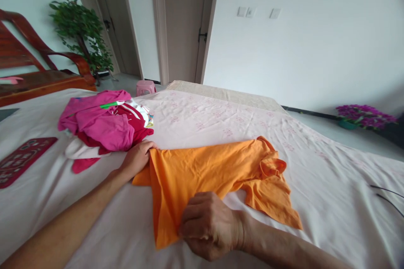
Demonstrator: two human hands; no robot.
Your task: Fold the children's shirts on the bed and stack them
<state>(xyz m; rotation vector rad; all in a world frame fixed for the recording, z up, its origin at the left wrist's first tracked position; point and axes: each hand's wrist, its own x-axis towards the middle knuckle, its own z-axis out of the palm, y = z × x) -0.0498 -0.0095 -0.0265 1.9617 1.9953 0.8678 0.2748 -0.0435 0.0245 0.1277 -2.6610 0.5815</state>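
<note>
An orange T-shirt (202,168) lies spread on the sheet in front of me, its neck and sleeve bunched toward the right. My left hand (139,157) pinches the shirt's far left corner. Curled into a fist, my right hand (208,225) rests at the near edge of the shirt, close to its lower left part; its fingertips are hidden, so what they grip is not plain, though orange cloth runs right up to them. Just beyond my left hand sits a heap of crumpled clothes (97,119) in pink, dark red and white.
A pale patterned sheet (202,113) covers the surface. A red plate with white characters (27,159) lies at left. Beyond are a wooden bench (47,75), a pink stool (145,87), a green plant (78,29) and purple flowers (362,115). Thin dark cables (388,191) lie at right.
</note>
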